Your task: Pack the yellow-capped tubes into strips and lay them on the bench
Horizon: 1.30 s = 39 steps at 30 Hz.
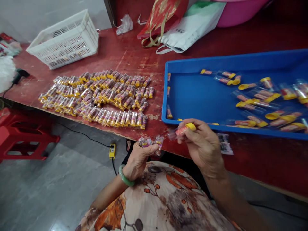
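My left hand (141, 155), with a green bangle at the wrist, is closed on small printed plastic packets (145, 142) just off the table's front edge. Between the thumb and fingers of my right hand (201, 144) is a clear tube with a yellow cap (184, 129) and something red and white inside. That tube is tilted, its clear end towards my left hand and slightly blurred. Beyond my right hand, more such tubes lie loose in a blue tray (192, 59). Left of the tray, many yellow-capped tubes (113, 93) lie close together in rows on the red table (154, 112).
A white plastic basket (64, 41) stands at the back left. Red and white bags (190, 29) lie behind the tray, near a pink basin (240, 12). Flat packets (225, 144) lie at the table's front edge. A red stool (24, 134) and a yellow power socket (112, 151) are on the floor.
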Each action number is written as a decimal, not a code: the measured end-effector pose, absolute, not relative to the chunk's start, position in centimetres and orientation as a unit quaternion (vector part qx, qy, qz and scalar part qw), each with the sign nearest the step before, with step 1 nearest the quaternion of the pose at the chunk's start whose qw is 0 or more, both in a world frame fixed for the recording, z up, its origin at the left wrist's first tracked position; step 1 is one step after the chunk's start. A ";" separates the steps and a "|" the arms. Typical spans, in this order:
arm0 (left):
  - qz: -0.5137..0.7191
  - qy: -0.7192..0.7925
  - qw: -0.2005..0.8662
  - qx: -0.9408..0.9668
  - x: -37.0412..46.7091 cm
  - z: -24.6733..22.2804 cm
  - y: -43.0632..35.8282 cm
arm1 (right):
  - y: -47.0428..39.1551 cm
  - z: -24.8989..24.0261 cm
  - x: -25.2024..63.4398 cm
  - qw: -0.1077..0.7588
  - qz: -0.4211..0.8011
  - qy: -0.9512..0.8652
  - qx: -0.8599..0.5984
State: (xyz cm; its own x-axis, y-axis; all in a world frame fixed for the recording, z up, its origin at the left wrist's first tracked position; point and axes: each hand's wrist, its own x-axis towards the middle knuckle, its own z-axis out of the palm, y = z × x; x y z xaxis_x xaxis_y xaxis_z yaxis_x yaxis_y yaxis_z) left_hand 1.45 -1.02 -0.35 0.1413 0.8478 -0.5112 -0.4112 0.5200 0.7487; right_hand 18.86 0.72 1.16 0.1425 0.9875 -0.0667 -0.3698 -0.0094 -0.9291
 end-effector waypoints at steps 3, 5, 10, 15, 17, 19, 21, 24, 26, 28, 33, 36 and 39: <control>0.434 0.486 0.726 0.220 1.6 -0.3 -1.0 | 1.6 0.9 18.3 0.617 0.527 -0.374 -0.450; 0.435 0.490 0.727 0.208 1.7 -0.3 -1.0 | 1.8 0.5 18.2 0.606 0.522 -0.393 -0.453; 0.430 0.499 0.727 0.193 1.7 -0.2 -1.1 | 2.0 -0.3 18.7 0.571 0.532 -0.418 -0.465; 0.389 0.481 0.769 0.163 1.5 -0.1 -0.9 | 2.4 0.5 19.4 0.582 0.535 -0.389 -0.473; 0.397 0.483 0.767 0.144 1.5 -0.1 -0.6 | 1.7 1.0 19.9 0.596 0.527 -0.387 -0.467; 0.418 0.483 0.759 0.126 1.5 -0.2 -0.3 | 0.3 1.1 20.3 0.585 0.543 -0.400 -0.451; 0.436 0.481 0.754 0.105 1.8 -0.4 0.0 | -1.4 0.6 20.3 0.547 0.580 -0.422 -0.432; 0.449 0.475 0.753 0.081 2.4 -0.7 0.1 | -3.5 -0.9 19.7 0.491 0.595 -0.467 -0.432; 0.451 0.470 0.755 0.076 2.8 -0.7 0.1 | -4.1 -1.8 19.1 0.488 0.558 -0.495 -0.453; 0.454 0.464 0.757 0.070 3.1 -0.6 0.0 | -4.3 -2.2 18.6 0.509 0.507 -0.506 -0.477; 0.472 0.466 0.746 0.049 3.3 -0.1 -0.3 | -4.6 -2.4 18.2 0.575 0.425 -0.488 -0.500; 0.473 0.452 0.755 0.051 3.3 -0.1 -0.4 | -5.0 -2.5 18.2 0.593 0.412 -0.481 -0.498; 0.479 0.446 0.755 0.047 3.4 -0.3 -0.4 | -5.3 -2.4 18.6 0.599 0.412 -0.477 -0.494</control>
State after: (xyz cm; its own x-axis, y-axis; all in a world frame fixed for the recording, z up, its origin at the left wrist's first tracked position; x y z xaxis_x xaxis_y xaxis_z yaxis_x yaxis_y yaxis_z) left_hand 3.35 -0.39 -0.32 0.1433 0.7655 -0.6273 -0.6814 0.5360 0.4984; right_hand 18.62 -5.33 -2.40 0.2059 0.9647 0.1642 -0.0230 0.1725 -0.9847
